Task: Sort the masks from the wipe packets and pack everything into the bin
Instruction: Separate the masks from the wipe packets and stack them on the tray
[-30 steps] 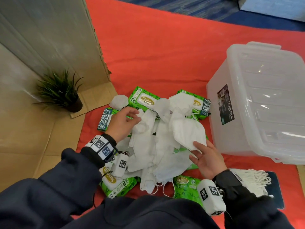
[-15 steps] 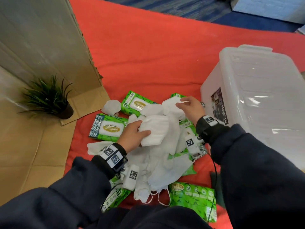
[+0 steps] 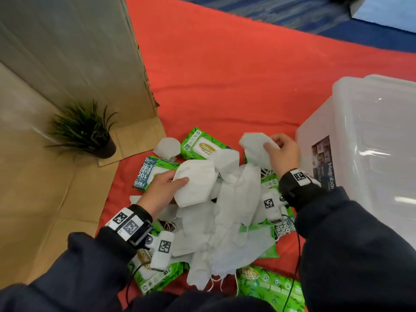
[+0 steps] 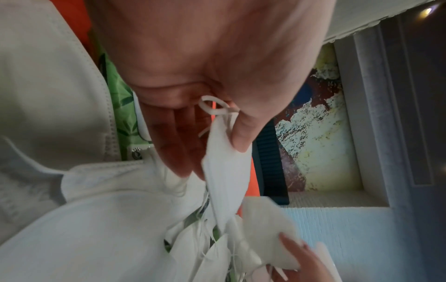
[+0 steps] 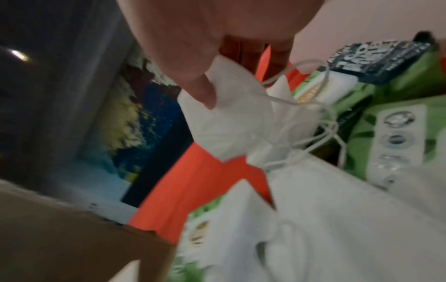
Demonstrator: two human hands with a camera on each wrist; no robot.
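2 white masks are held above a heap of masks point(image 3: 225, 221) piled on green wipe packets point(image 3: 270, 287) on the red cloth point(image 3: 225, 82). One folded mask point(image 3: 193, 183) is pinched between thumb and fingers of the left hand point(image 3: 162, 190) over the left side of the heap; in the left wrist view its ear loop is caught under the thumb. Another mask point(image 3: 254, 147) is gripped by the curled fingers of the right hand point(image 3: 281, 154) at the far side of the heap, just beside the clear plastic bin point(image 3: 360, 140), with loops trailing down. A separate mask point(image 3: 167, 147) lies beside a Sanicare packet point(image 3: 202, 147). A potted plant point(image 3: 90, 134) stands on the cardboard point(image 3: 45, 188).
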